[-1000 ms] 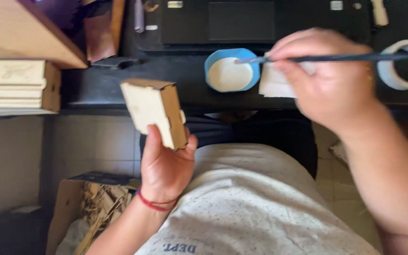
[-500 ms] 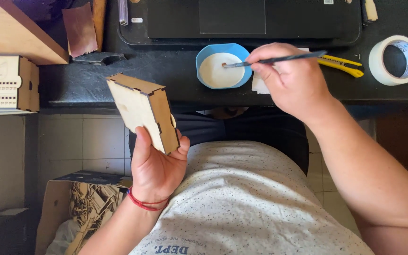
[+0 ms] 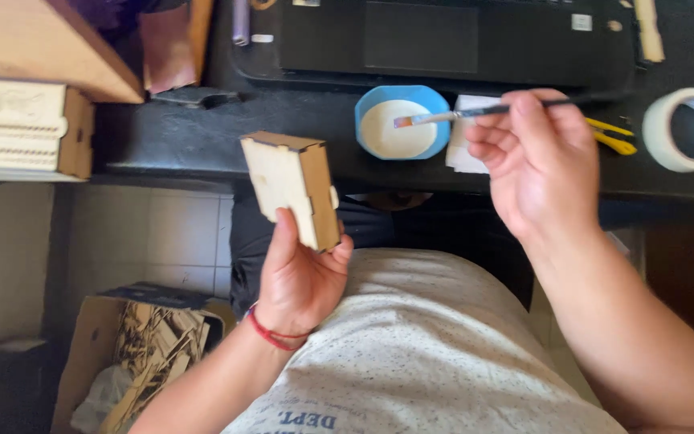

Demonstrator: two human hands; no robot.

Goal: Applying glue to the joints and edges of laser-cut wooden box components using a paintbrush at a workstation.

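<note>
At the far left we see a pale wooden box [image 3: 22, 128] with cut-out patterns resting on the dark desk [image 3: 170, 137], and below it, near the floor, a cardboard carton [image 3: 134, 354] stuffed with wood scraps. Moving right, our left hand [image 3: 299, 277] is raised above the lap, fingers wrapped around the lower end of a small plywood box [image 3: 291, 186], which tilts with its top leaning left. Farther right, on the desk's near edge, sits a blue bowl [image 3: 402, 122] of white glue. Our right hand [image 3: 536, 161] pinches a thin paintbrush [image 3: 475, 114] between thumb and fingertips, its bristles over the bowl. A white paper scrap [image 3: 463, 153] lies under that hand, a yellow cutter [image 3: 614, 137] just beyond, and a roll of tape [image 3: 687, 128] at the far right.
</note>
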